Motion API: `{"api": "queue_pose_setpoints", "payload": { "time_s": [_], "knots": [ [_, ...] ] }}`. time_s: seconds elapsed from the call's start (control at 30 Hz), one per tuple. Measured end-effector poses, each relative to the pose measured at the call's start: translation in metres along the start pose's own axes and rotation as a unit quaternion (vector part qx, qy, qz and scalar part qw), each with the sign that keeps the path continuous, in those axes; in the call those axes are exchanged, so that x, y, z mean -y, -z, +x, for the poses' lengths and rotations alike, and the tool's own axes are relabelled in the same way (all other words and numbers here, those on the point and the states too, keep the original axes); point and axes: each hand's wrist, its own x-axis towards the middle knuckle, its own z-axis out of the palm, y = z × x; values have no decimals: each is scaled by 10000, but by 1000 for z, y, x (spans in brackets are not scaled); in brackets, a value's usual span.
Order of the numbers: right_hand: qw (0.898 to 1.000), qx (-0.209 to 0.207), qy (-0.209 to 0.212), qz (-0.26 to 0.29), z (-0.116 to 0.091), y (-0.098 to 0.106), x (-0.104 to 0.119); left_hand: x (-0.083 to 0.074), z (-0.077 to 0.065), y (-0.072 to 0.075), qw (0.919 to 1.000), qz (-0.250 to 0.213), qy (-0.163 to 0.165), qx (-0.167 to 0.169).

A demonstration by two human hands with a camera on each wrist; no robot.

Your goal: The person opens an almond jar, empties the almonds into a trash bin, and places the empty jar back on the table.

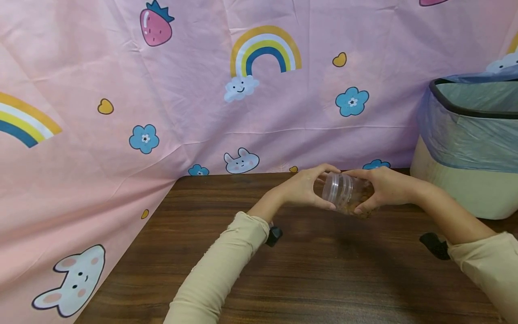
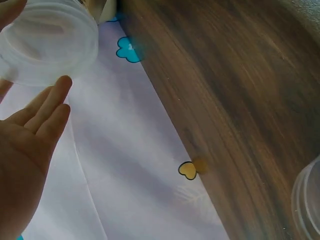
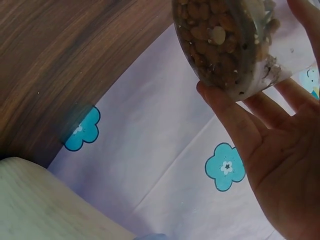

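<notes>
My left hand (image 1: 301,187) grips the clear end of a jar (image 1: 345,192), my right hand (image 1: 391,186) the end with brown nuts (image 3: 207,35), sideways above the worktop (image 1: 323,274).

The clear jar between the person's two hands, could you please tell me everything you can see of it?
The jar is see-through, plastic-looking and round, with a ringed, lid-like end. Brown, nut-like pieces show inside, towards the other end. It is tipped sideways, held above the dark, wooden-looking tabletop: the left hand grips the lid-like end, the right hand the filled end.
</notes>
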Motion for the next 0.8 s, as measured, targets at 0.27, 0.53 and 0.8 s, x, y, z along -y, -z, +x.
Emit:
{"api": "queue_pose_setpoints", "payload": {
  "time_s": [0.27, 0.53, 0.8],
  "knots": [
    [9998, -128, 18, -124, -3, -1, -3, 10, -6, -1, 9979, -256, 566, -164],
    [10000, -49, -12, -58, -3, -1, -5, 28, -10, -4, 9952, -12, 974, -46],
    [9998, 6, -93, 181, -3, -3, -4, 42, -14, -12, 9922, -187, 1209, 242]
  ]
}}
